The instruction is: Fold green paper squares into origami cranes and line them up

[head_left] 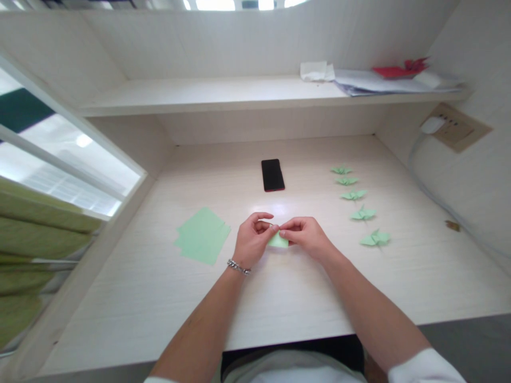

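Observation:
A small folded piece of green paper [278, 242] is held between my two hands, over the middle of the desk. My left hand [254, 236] pinches its upper left part with thumb and fingers; a silver chain bracelet [238, 267] circles that wrist. On the other side, the thumb and index finger of my right hand [305, 235] grip the paper's upper right edge. The fingertips hide part of the folds. Left of my hands lies a loose stack of flat green paper sheets [203, 235]. Several folded green paper cranes [363, 214] stand in a column to the right.
A black phone [273, 175] lies beyond my hands on the desk [167, 319]. Papers [371, 84] and a red folded paper [415, 65] rest on the shelf [199, 93]. A white cable [431, 194] runs down from the wall socket [459, 127] at the right.

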`<action>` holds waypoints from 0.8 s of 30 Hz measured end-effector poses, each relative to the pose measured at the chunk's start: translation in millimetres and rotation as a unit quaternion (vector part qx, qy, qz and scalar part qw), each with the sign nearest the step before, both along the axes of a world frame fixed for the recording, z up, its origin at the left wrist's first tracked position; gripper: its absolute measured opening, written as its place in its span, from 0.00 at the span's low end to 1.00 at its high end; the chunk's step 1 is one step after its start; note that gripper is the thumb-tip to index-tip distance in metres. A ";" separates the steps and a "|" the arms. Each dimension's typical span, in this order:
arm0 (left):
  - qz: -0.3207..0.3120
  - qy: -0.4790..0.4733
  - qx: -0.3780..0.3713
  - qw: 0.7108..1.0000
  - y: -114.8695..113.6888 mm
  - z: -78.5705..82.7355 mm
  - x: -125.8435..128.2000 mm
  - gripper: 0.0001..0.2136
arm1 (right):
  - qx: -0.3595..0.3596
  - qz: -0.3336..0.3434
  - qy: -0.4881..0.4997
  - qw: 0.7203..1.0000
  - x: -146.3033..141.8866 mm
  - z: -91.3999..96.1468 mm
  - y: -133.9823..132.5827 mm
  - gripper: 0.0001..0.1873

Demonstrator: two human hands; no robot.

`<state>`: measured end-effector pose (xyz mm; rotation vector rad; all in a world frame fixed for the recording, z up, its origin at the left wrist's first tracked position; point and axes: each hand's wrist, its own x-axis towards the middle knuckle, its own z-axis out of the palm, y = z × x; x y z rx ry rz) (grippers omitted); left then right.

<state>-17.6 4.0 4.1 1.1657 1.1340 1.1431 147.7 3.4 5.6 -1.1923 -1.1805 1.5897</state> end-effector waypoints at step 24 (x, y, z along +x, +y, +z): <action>0.018 0.004 0.037 0.999 -3.4 -6.2 6.6 0.15 | 0.000 0.023 -0.045 0.999 -1.8 -6.1 0.9 0.11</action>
